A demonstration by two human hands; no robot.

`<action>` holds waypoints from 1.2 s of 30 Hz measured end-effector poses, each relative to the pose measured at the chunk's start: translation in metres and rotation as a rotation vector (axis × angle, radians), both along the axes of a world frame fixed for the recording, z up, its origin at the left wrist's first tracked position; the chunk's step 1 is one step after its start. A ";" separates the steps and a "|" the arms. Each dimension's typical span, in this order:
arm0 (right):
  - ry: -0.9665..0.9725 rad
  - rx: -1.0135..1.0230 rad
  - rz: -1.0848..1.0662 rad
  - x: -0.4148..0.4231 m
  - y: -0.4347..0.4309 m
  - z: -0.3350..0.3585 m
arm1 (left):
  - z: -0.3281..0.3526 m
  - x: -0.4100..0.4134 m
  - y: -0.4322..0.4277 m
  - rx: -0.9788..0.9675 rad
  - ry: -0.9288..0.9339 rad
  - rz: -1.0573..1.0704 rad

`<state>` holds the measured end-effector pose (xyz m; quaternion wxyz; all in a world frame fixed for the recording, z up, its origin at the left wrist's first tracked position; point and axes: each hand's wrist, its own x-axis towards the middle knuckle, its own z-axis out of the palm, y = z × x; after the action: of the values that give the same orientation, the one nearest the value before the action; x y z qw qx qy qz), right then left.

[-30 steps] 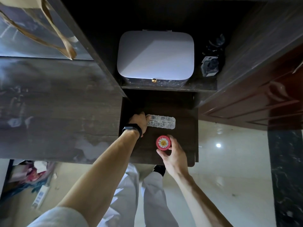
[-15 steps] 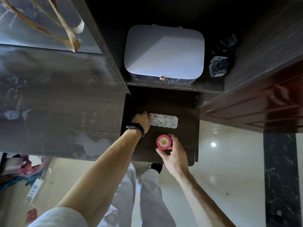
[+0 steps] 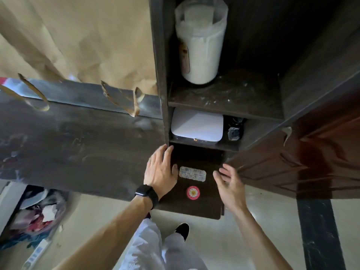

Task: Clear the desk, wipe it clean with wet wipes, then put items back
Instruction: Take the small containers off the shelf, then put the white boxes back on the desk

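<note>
A red daisy tin (image 3: 193,192) is set on the pull-out ledge (image 3: 194,209), the clear case (image 3: 192,173) just behind it. Nothing is held: the left hand (image 3: 159,170) is stretched flat beside the case, the right hand (image 3: 228,184) spread open opposite. A white box (image 3: 196,124) is shelved beyond

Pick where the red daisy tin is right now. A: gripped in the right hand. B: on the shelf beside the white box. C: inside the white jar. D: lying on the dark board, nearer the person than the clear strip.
D: the red daisy tin lies on the dark board, on the person's side of the clear strip, and the right hand is open and apart from it.
</note>
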<state>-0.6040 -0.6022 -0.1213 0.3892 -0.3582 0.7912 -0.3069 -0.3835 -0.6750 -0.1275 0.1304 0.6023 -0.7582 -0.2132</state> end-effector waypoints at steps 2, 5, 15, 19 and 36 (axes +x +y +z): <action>-0.025 -0.061 -0.059 -0.001 -0.024 0.022 | 0.040 0.009 -0.008 -0.230 -0.013 0.053; -0.046 -0.074 -0.108 -0.002 -0.059 0.035 | 0.092 0.020 -0.025 -0.474 -0.056 0.067; -0.086 0.159 -0.088 -0.015 -0.118 -0.025 | 0.131 0.011 -0.060 -0.703 -0.257 -0.069; -0.240 0.057 -0.263 0.005 -0.106 -0.012 | 0.125 0.007 -0.060 -0.666 -0.252 -0.074; -0.749 -0.101 -0.484 0.021 0.023 0.058 | 0.063 0.030 0.022 0.814 0.822 0.472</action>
<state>-0.5826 -0.5791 -0.0637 0.5478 -0.0454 0.6408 -0.5359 -0.3538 -0.6534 -0.0646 0.2149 0.6237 -0.3504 -0.6648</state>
